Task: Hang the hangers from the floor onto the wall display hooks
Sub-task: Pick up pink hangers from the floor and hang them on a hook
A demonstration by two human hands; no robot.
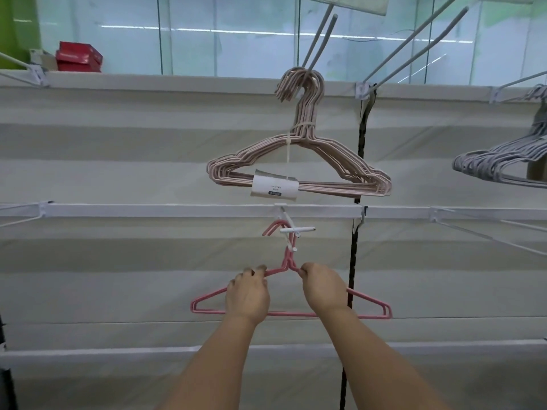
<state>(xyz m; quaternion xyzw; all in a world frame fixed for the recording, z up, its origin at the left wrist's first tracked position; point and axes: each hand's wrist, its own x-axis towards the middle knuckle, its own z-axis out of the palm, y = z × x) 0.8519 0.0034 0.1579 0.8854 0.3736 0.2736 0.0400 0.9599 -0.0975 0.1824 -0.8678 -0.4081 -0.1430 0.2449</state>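
Now my left hand and right hand both pinch the pink hanger by its sloping shoulders, its top at the white hook. It looks light, thin, stiff.

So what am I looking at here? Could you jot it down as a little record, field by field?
setting: shop wall display with white rails and hooks
person: two bare hands, seen from a head camera
left hand: grips the left shoulder of the pink hanger
right hand: grips its right shoulder
pink hanger's hook: at the white display hook on the middle rail
above: tied bundle of beige hangers with a paper label, on a grey hook
far right: bundle of grey hangers
top left: red boxes
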